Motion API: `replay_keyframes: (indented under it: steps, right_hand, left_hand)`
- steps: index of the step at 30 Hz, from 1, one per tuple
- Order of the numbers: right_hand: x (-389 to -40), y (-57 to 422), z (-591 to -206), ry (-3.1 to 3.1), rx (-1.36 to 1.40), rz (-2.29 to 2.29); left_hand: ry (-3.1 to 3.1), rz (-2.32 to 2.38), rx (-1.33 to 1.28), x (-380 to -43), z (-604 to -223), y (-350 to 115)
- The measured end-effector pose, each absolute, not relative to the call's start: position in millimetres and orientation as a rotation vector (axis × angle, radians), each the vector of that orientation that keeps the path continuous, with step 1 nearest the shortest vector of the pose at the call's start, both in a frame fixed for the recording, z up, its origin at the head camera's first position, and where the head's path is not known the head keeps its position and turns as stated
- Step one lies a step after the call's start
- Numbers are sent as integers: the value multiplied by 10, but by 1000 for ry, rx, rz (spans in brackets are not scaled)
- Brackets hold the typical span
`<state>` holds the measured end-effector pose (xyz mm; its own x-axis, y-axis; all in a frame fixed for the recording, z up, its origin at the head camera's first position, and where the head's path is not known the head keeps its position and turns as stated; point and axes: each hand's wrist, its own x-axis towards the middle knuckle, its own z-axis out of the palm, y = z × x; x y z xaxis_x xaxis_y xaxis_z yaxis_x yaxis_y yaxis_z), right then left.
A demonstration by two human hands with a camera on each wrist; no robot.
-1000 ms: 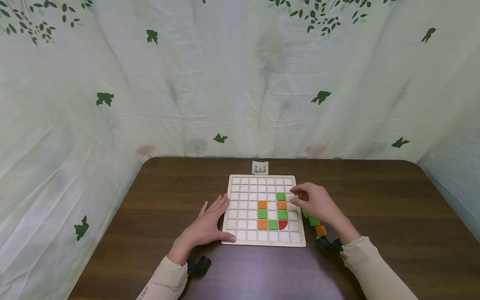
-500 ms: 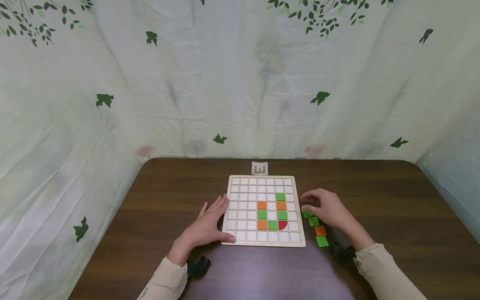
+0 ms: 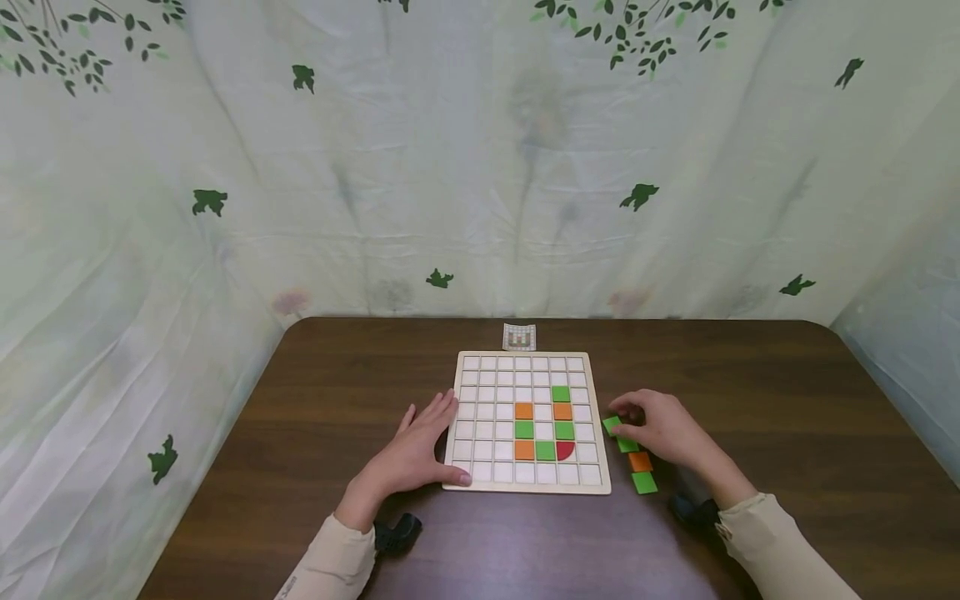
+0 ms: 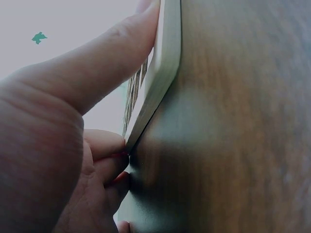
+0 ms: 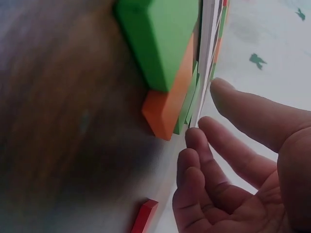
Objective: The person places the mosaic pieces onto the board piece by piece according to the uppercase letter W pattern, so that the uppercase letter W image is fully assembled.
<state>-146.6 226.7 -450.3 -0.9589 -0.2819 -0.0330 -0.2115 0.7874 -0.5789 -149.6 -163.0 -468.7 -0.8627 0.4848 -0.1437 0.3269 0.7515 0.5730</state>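
Note:
A pale wooden grid board [image 3: 491, 489] lies on the table, with green, orange and red tiles in some squares. My left hand [image 3: 411, 454] rests against its left side, fingers extended along the edge and thumb on the near left corner; the thumb on the rim [image 4: 158, 63] shows in the left wrist view. Beside the board's right edge, my right hand [image 3: 660, 427] hovers over a row of loose tiles. Its thumb and forefinger are apart near a green tile [image 3: 612, 425]. Nearer lie an orange tile [image 3: 640, 462] and another green tile [image 3: 643, 482].
Behind the board lies a small printed card [image 3: 519, 337] with a grid pattern. A red block [image 5: 145, 216] sits on the table in the right wrist view, hidden in the head view. A white leaf-print curtain [image 3: 480, 167] hangs behind the brown table [image 3: 375, 358].
My right hand has moved from over the board's right edge, rightward and nearer, to the loose tiles, uncovering the nearest green one. The left hand and board have stayed put.

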Motion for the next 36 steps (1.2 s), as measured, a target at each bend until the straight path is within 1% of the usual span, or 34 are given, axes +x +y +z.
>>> replay_keyframes:
  steps: [14, 24, 36]
  right_hand:
    - [-1538, 2201, -4511, 2849, -334, -822]
    - [-1544, 2270, -4498, 2827, -359, -865]
    - [-1564, 2269, -4492, 2821, -327, -807]
  left_hand:
    - [2676, 784, 632, -1492, -4681, -1637]
    - [2667, 797, 636, -1483, -4667, -1639]
    - [2668, 786, 629, -1487, -4670, -1637]
